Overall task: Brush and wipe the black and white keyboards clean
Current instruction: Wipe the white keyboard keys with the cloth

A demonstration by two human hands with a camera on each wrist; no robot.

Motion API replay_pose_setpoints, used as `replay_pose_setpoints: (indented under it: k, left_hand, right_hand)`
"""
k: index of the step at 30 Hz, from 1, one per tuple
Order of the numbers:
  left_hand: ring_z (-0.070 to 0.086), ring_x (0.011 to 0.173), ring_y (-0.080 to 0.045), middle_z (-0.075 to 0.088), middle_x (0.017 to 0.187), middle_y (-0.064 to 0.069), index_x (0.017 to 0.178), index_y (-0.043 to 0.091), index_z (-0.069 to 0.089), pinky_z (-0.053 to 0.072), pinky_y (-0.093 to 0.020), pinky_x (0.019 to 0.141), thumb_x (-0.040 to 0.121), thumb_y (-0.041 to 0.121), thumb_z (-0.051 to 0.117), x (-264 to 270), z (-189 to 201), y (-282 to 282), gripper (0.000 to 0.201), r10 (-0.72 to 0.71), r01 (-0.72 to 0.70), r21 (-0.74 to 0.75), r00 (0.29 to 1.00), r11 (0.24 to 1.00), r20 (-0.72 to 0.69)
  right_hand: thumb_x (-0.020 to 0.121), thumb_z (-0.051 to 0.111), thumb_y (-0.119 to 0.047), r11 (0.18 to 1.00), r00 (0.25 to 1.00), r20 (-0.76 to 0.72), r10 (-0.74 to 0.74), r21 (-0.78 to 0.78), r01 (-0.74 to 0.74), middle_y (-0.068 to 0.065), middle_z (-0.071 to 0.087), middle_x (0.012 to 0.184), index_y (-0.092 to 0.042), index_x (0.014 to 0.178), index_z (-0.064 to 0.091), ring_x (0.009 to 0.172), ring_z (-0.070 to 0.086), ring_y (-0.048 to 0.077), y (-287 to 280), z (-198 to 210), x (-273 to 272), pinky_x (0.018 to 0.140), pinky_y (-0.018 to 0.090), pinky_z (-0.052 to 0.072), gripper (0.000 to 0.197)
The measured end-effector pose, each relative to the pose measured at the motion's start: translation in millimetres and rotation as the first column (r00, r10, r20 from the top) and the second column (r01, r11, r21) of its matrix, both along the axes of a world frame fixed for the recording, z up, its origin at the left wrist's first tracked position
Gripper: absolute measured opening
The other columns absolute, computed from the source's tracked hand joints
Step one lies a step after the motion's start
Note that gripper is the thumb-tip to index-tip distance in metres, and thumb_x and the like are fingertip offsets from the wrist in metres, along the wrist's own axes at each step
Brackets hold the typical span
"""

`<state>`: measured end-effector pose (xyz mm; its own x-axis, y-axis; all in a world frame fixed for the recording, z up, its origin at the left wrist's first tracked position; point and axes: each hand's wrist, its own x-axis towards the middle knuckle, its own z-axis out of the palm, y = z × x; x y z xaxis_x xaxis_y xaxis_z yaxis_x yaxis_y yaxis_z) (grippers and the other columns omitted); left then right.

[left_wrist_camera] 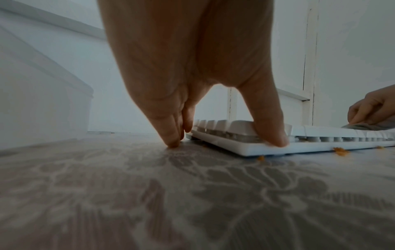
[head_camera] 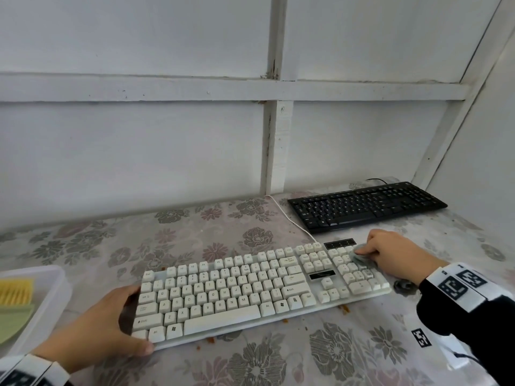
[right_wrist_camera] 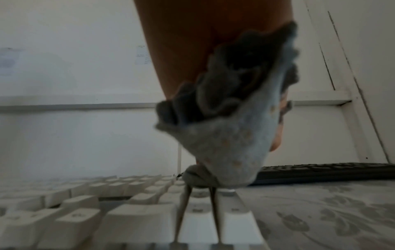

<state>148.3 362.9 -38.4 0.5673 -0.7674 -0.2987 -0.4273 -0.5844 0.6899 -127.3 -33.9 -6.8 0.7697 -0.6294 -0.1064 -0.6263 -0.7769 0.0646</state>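
The white keyboard [head_camera: 250, 291] lies across the middle of the floral tablecloth. My left hand [head_camera: 111, 324] grips its left end, with the thumb [left_wrist_camera: 275, 135] on the front edge and the fingertips [left_wrist_camera: 173, 138] down on the table at the left side. My right hand [head_camera: 390, 252] holds a bunched grey-blue cloth [head_camera: 362, 259] and presses it on the top right of the number pad. The right wrist view shows the cloth [right_wrist_camera: 230, 135] speckled with orange crumbs. The black keyboard [head_camera: 367, 206] sits at the back right, untouched.
A clear plastic box [head_camera: 53, 296] at the left edge holds a yellow brush [head_camera: 16, 291] and a green item. Orange crumbs [head_camera: 345, 309] lie along the white keyboard's front edge. A small dark object [head_camera: 404, 285] sits by my right wrist. White walls close in behind and right.
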Motion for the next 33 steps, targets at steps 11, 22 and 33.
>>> replay_pose_setpoints:
  k: [11, 22, 33]
  left_hand:
    - [0.047, 0.115, -0.004, 0.048, 0.126, 0.016, 0.127, 0.036, 0.037, 0.039, -0.028, 0.098, 0.026, 0.054, 0.086, 2.1, -1.9, 0.1, 0.114, 0.026, -0.026, -0.006, 0.999, 1.0, 0.02]
    - [0.048, 0.115, -0.004, 0.049, 0.126, 0.018, 0.125, 0.038, 0.037, 0.04, -0.031, 0.101, 0.018, 0.061, 0.086, 0.2, 1.6, 1.5, 0.12, 0.009, -0.009, 0.007, 1.0, 1.0, 0.005]
    - [0.049, 0.119, -0.004, 0.048, 0.132, 0.015, 0.137, 0.032, 0.035, 0.042, -0.036, 0.104, 0.022, 0.067, 0.085, 14.9, -17.0, 5.5, 0.13, 0.013, -0.017, 0.072, 0.998, 0.997, 0.064]
  right_hand:
    - [0.094, 0.052, -0.02, 0.995, 0.987, 0.145, -0.068, 0.078, 0.058, -0.016, 0.042, 0.085, -0.016, 0.095, 0.074, 0.072, 0.042, -0.006, 9.1, 21.4, 5.5, 0.059, 0.011, 0.03, 0.022]
    - [0.096, 0.05, -0.026, 0.996, 0.996, 0.058, 0.074, 0.036, -0.077, -0.008, 0.04, 0.082, -0.018, 0.092, 0.071, 0.067, 0.042, 0.003, 27.7, 4.3, 10.4, 0.052, 0.014, 0.031, 0.023]
    - [0.095, 0.05, -0.012, 0.987, 0.991, 0.062, -0.122, 0.114, 0.114, -0.007, 0.046, 0.083, -0.012, 0.1, 0.075, 0.065, 0.042, 0.0, 17.9, 12.4, 4.8, 0.055, 0.01, 0.035, 0.026]
